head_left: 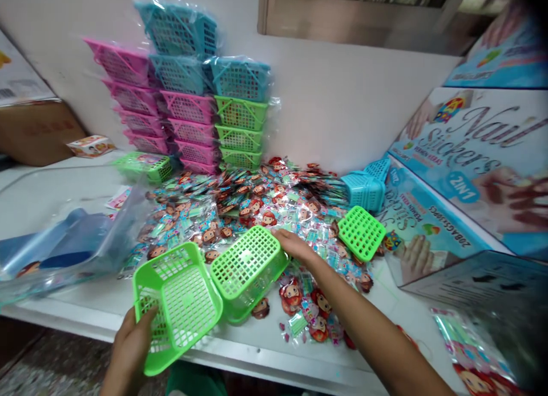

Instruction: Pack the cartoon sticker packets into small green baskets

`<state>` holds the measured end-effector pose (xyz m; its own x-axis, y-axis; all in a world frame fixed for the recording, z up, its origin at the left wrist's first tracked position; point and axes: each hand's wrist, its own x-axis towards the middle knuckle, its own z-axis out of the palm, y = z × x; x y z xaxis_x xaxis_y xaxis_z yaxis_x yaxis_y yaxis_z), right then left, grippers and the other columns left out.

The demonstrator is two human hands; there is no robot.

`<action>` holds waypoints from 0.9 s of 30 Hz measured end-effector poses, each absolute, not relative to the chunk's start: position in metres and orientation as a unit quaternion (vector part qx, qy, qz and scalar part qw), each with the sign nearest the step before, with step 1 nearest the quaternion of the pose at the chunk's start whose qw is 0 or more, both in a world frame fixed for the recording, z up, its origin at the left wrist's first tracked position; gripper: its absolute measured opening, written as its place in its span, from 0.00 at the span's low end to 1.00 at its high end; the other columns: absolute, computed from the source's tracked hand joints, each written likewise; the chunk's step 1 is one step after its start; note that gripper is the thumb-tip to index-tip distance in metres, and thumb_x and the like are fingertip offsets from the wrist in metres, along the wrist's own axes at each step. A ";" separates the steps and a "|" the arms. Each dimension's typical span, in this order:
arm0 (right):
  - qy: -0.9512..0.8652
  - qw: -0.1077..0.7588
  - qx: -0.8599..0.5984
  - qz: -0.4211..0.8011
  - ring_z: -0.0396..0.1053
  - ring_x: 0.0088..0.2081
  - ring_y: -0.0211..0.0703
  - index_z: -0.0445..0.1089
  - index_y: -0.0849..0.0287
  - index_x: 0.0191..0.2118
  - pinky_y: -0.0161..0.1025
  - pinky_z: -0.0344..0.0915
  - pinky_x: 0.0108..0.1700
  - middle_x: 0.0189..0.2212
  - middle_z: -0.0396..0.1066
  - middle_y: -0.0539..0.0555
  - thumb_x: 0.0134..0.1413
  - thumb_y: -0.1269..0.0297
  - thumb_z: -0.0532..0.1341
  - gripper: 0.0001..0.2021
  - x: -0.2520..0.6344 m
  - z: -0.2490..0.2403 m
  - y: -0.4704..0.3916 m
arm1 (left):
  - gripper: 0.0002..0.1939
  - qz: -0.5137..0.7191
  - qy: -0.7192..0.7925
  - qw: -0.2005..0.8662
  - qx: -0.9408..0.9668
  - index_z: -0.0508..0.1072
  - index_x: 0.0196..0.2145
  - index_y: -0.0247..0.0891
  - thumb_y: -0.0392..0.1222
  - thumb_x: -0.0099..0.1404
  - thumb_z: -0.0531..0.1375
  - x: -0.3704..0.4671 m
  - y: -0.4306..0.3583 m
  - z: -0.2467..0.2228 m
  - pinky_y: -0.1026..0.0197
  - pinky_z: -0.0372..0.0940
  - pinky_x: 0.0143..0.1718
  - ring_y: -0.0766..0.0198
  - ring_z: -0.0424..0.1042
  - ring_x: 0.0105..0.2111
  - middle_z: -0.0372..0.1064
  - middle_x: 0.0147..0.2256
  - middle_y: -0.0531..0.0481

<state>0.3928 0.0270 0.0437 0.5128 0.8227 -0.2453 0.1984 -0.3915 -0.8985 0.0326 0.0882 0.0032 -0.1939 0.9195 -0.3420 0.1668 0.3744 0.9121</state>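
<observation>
Left hand at the near bench edge, fingers curled around the rim of a green basket tilted open-side up. Right hand stretched farther, fingers clasping a second green basket, upturned, touching the first.

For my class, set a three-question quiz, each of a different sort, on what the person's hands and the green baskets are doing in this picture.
1. True or false: the left hand grips the rim of an open green basket at the table edge.
2. Multiple choice: the right hand rests on a) a blue basket, b) an overturned green basket, c) a cardboard box.
3. Fill in: a third green basket lies apart, on the pile of sticker packets, to the ____ of the right hand.

Key: 1 true; 2 b; 3 right.
</observation>
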 end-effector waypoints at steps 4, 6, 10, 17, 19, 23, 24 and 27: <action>-0.327 0.451 -0.735 0.387 0.70 0.31 0.45 0.72 0.59 0.33 0.39 0.65 0.31 0.29 0.74 0.54 0.44 0.41 0.61 0.23 0.387 0.049 0.025 | 0.14 0.353 0.690 0.511 0.371 0.68 0.36 0.40 0.41 0.48 0.58 0.031 0.093 0.010 0.60 0.63 0.22 0.60 0.67 0.19 0.65 0.20 0.56; -0.333 0.467 -0.710 0.409 0.69 0.26 0.44 0.71 0.62 0.28 0.40 0.66 0.29 0.24 0.73 0.56 0.43 0.42 0.62 0.24 0.389 0.057 0.024 | 0.13 0.349 0.694 0.512 0.366 0.68 0.33 0.40 0.38 0.46 0.58 0.030 0.093 0.015 0.61 0.62 0.21 0.61 0.66 0.19 0.64 0.19 0.56; -0.359 0.534 -0.652 0.401 0.68 0.25 0.41 0.70 0.63 0.30 0.39 0.67 0.30 0.23 0.72 0.54 0.38 0.44 0.66 0.24 0.417 0.103 0.008 | 0.14 0.356 0.678 0.542 0.347 0.68 0.32 0.41 0.34 0.44 0.57 0.031 0.088 0.020 0.62 0.62 0.20 0.63 0.66 0.17 0.64 0.19 0.57; -0.538 0.499 -0.672 -0.098 0.67 0.38 0.42 0.66 0.55 0.47 0.38 0.61 0.40 0.37 0.70 0.52 0.53 0.59 0.61 0.16 0.517 0.183 -0.021 | 0.16 0.375 0.658 0.539 0.368 0.68 0.38 0.41 0.38 0.48 0.60 0.036 0.080 0.022 0.64 0.63 0.20 0.64 0.67 0.18 0.68 0.23 0.55; -0.542 0.334 -0.744 -0.203 0.65 0.42 0.45 0.65 0.58 0.50 0.42 0.58 0.43 0.40 0.69 0.58 0.56 0.63 0.57 0.16 0.549 0.174 -0.021 | 0.15 0.384 0.650 0.541 0.370 0.68 0.38 0.40 0.41 0.50 0.60 0.038 0.078 0.023 0.64 0.63 0.19 0.65 0.66 0.18 0.67 0.23 0.55; -0.514 0.185 -0.803 -0.239 0.62 0.45 0.53 0.70 0.64 0.45 0.50 0.50 0.44 0.38 0.70 0.67 0.55 0.69 0.57 0.13 0.605 0.142 -0.022 | 0.16 0.402 0.645 0.546 0.353 0.68 0.39 0.39 0.45 0.52 0.61 0.040 0.074 0.024 0.62 0.65 0.22 0.62 0.69 0.21 0.69 0.25 0.53; -0.513 0.184 -0.806 -0.232 0.62 0.46 0.55 0.71 0.65 0.45 0.52 0.49 0.44 0.38 0.69 0.69 0.55 0.68 0.57 0.13 0.613 0.136 -0.023 | 0.17 0.403 0.648 0.542 0.351 0.68 0.40 0.39 0.46 0.52 0.60 0.040 0.073 0.024 0.61 0.65 0.23 0.62 0.69 0.21 0.69 0.26 0.53; -0.499 0.178 -0.801 -0.279 0.55 0.53 0.61 0.66 0.66 0.52 0.54 0.45 0.47 0.49 0.63 0.75 0.54 0.57 0.59 0.23 0.604 0.127 -0.021 | 0.20 0.396 0.663 0.524 0.359 0.68 0.42 0.38 0.51 0.54 0.59 0.041 0.072 0.022 0.60 0.66 0.26 0.63 0.69 0.22 0.69 0.27 0.53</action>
